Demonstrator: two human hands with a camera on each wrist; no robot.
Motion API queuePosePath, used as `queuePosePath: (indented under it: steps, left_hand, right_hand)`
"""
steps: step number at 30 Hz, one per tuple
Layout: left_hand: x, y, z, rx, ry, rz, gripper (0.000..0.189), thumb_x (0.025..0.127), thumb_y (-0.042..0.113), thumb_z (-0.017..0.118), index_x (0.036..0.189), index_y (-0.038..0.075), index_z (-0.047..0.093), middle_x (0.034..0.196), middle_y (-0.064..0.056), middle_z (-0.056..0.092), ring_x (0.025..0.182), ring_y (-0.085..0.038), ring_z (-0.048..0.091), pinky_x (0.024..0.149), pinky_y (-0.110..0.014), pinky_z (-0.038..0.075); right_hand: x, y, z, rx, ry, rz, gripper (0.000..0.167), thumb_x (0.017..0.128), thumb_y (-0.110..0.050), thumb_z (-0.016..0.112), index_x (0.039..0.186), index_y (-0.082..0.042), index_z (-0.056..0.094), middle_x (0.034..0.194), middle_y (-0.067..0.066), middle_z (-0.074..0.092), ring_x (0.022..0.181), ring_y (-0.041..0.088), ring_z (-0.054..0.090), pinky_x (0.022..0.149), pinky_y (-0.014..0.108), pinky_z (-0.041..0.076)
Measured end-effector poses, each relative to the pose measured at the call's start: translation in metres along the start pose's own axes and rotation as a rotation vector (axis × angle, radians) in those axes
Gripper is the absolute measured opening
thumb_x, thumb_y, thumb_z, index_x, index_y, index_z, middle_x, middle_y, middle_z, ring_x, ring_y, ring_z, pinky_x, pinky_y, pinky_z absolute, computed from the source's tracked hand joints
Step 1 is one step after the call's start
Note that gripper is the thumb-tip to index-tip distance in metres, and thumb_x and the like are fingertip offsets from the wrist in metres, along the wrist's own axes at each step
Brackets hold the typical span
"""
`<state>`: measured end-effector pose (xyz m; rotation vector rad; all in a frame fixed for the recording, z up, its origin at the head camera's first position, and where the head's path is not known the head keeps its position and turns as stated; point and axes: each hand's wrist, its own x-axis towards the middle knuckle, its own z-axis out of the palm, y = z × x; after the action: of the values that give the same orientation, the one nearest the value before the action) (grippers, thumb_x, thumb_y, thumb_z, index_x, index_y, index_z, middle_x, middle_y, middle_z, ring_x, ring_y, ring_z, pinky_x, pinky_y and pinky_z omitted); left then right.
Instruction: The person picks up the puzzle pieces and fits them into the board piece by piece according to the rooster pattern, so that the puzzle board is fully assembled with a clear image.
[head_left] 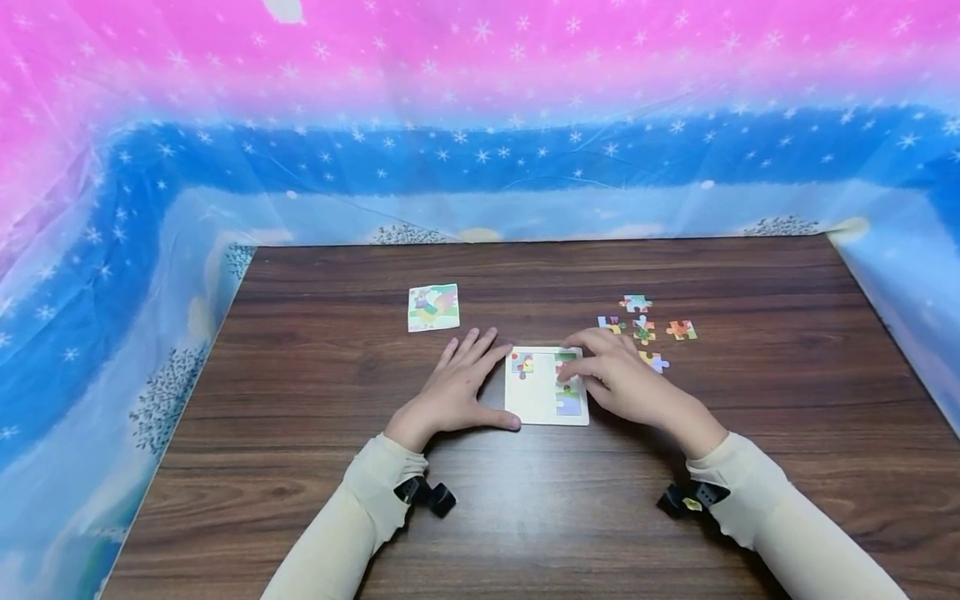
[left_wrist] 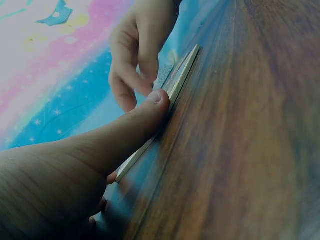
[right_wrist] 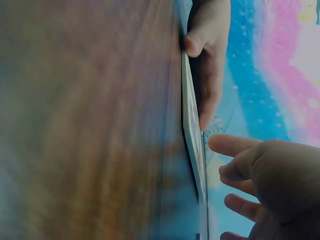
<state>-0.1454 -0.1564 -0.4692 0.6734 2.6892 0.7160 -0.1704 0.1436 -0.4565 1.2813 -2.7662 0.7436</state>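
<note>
A pale, shallow puzzle tray lies on the table between my hands. One piece sits in its upper left corner, and joined pieces run down its right side. My left hand steadies the tray's left edge with fingers spread, thumb at the near corner. In the left wrist view that thumb touches the tray's rim. My right hand hovers over the right column, its fingers covering part of it. From the right wrist, its fingers appear loosely bent and apart from the tray, with nothing between them.
Several loose jigsaw pieces lie beyond my right hand. A small picture card rests farther back on the left. The brown wooden table ends at a pink and blue snowflake cloth behind and at both sides.
</note>
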Motion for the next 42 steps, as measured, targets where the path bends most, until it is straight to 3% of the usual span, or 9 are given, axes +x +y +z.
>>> queuePosePath:
  steps: [6,11,15,18,21,26,31,34,42]
  left_hand:
    - [0.002,0.001,-0.002,0.001,0.009,0.017,0.115,0.079,0.071,0.081,0.169,0.021,0.029,0.177,-0.008,0.01,0.164,-0.028,-0.001,0.13,-0.051,-0.003]
    - [0.0,0.002,0.0,-0.007,0.011,0.007,0.115,0.079,0.071,0.081,0.169,0.02,0.03,0.177,-0.007,0.01,0.164,-0.028,-0.001,0.13,-0.051,-0.003]
    - [-0.004,0.002,0.002,-0.009,-0.002,-0.004,0.116,0.079,0.072,0.081,0.169,0.02,0.028,0.177,-0.007,0.009,0.163,-0.029,-0.001,0.13,-0.052,-0.003]
    - [-0.003,0.002,0.003,-0.009,0.002,0.011,0.116,0.08,0.072,0.08,0.169,0.02,0.028,0.177,-0.008,0.01,0.163,-0.029,-0.001,0.13,-0.052,-0.003]
    - [-0.002,0.002,0.001,-0.007,0.018,0.019,0.116,0.079,0.071,0.081,0.169,0.02,0.029,0.177,-0.008,0.011,0.164,-0.029,0.0,0.13,-0.052,-0.002]
    - [-0.002,0.002,-0.001,-0.006,0.021,0.008,0.116,0.079,0.07,0.082,0.169,0.02,0.03,0.177,-0.008,0.011,0.164,-0.029,-0.001,0.13,-0.052,-0.003]
    - [-0.004,0.001,0.003,-0.017,0.009,0.003,0.116,0.08,0.072,0.081,0.169,0.02,0.028,0.177,-0.007,0.009,0.163,-0.028,-0.002,0.13,-0.051,-0.003]
    - [-0.004,0.001,0.004,-0.022,0.023,0.006,0.115,0.08,0.07,0.081,0.169,0.019,0.029,0.177,-0.008,0.01,0.163,-0.029,-0.001,0.13,-0.051,-0.003]
    - [-0.001,0.0,0.001,0.014,0.0,0.01,0.116,0.081,0.072,0.079,0.17,0.02,0.026,0.178,-0.008,0.008,0.163,-0.028,-0.003,0.13,-0.051,-0.005]
  right_hand:
    - [-0.009,-0.011,-0.005,-0.027,-0.045,0.014,0.031,0.099,0.001,0.066,0.105,-0.024,0.084,0.141,0.008,0.062,0.14,0.034,0.048,0.105,0.07,0.036]
    - [-0.014,-0.013,-0.006,-0.004,-0.029,0.0,0.029,0.098,0.001,0.066,0.104,-0.022,0.084,0.14,0.009,0.063,0.139,0.035,0.048,0.102,0.07,0.037]
    - [-0.021,-0.001,-0.009,0.039,0.081,0.006,0.025,0.095,0.002,0.069,0.106,-0.016,0.083,0.135,0.014,0.065,0.134,0.038,0.052,0.103,0.07,0.036]
    - [-0.028,0.015,-0.014,0.049,0.196,0.072,0.023,0.092,0.004,0.074,0.11,-0.009,0.081,0.133,0.018,0.066,0.13,0.043,0.053,0.103,0.072,0.034]
    - [-0.033,0.031,-0.019,0.042,0.241,0.157,0.024,0.093,0.002,0.075,0.115,-0.005,0.079,0.133,0.021,0.064,0.13,0.046,0.05,0.101,0.074,0.032]
    - [-0.037,0.044,-0.024,0.015,0.189,0.246,0.027,0.093,-0.006,0.079,0.121,-0.006,0.078,0.136,0.02,0.063,0.135,0.047,0.045,0.1,0.075,0.029]
    - [-0.038,0.041,-0.023,-0.082,0.095,0.284,0.031,0.093,-0.011,0.081,0.124,-0.007,0.079,0.136,0.016,0.062,0.135,0.045,0.044,0.102,0.074,0.029]
    - [-0.036,0.038,-0.024,-0.153,0.066,0.286,0.026,0.094,-0.013,0.081,0.12,-0.008,0.08,0.133,0.013,0.063,0.132,0.042,0.044,0.102,0.074,0.029]
    - [-0.03,0.029,-0.027,-0.175,0.001,0.323,0.016,0.094,-0.02,0.077,0.104,-0.008,0.076,0.127,0.013,0.061,0.129,0.039,0.044,0.102,0.072,0.027]
